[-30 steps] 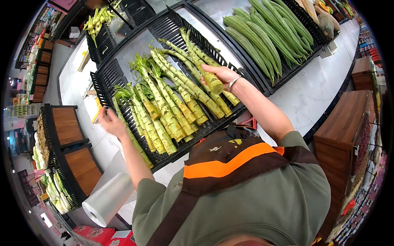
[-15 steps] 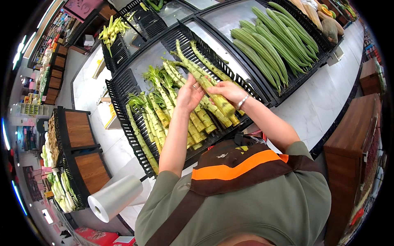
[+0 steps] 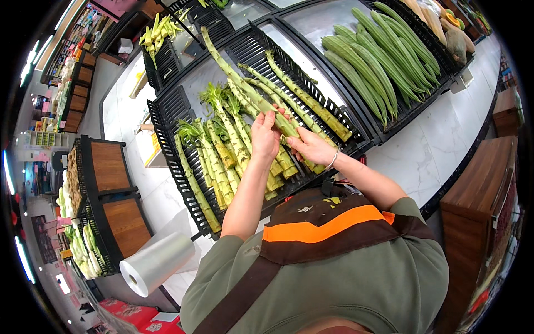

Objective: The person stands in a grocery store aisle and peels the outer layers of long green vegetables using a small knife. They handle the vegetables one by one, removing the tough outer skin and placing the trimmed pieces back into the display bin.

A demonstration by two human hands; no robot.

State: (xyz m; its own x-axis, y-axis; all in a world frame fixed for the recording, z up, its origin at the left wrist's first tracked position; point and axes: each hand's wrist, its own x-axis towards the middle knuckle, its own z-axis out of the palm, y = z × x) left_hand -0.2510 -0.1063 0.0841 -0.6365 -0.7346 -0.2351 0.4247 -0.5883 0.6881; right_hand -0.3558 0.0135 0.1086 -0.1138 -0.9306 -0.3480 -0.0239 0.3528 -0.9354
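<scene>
A long pale green celtuce stem (image 3: pixel 236 79) slants up and to the left over the crate, its thin end pointing away from me. My left hand (image 3: pixel 266 134) is closed round its lower part from the left, fingertips showing on the far side. Just to the right, my right hand (image 3: pixel 311 146) grips the same stem near its thick end, which the fingers partly hide. Beneath and around my hands lie several more celtuce stems (image 3: pixel 219 150) in a black slatted crate (image 3: pixel 177 172), some with leafy tops. Right of the held stem lies a separate celtuce stem (image 3: pixel 308 94).
Luffa gourds (image 3: pixel 384 61) fill a neighbouring tray at the right. A roll of clear plastic bags (image 3: pixel 158 264) stands at the left near me. Wooden cabinets (image 3: pixel 478 178) are at the far right, and a display stand (image 3: pixel 114 178) stands left.
The held celtuce stem has shifted, its thin end swinging left and farther away. My right hand has moved slightly lower; two stems to the right of it now show more.
</scene>
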